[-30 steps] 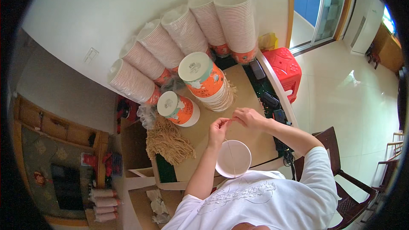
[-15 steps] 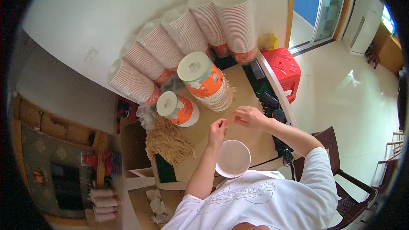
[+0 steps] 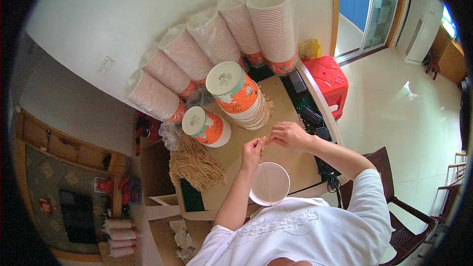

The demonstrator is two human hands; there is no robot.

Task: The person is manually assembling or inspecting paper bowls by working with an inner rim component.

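Note:
My left hand (image 3: 253,151) is closed in a pinch on a thin cord (image 3: 267,180). The cord runs down from my fingers across the mouth of a white paper bucket (image 3: 278,187), which stands against my shirt front. My right hand (image 3: 290,135) is pinched too, its fingertips almost touching those of my left hand; it appears to grip the cord's upper end, though that part is tiny. Left of the hands lies a heap of tan cords (image 3: 196,167). Beyond them stand an upside-down orange bucket (image 3: 213,127) and a taller stack of upturned buckets (image 3: 239,96) with cords hanging behind it.
Several tall bagged stacks of white paper buckets (image 3: 212,32) line the wall at the table's back. Black adapters and cables (image 3: 311,116) lie along the right table edge (image 3: 327,113). A red plastic stool (image 3: 327,79) and a dark chair (image 3: 379,167) stand to the right.
My right fingertips have come down slightly, closer to my left fingertips. My left hand and the bucket at my front stay nearly in place.

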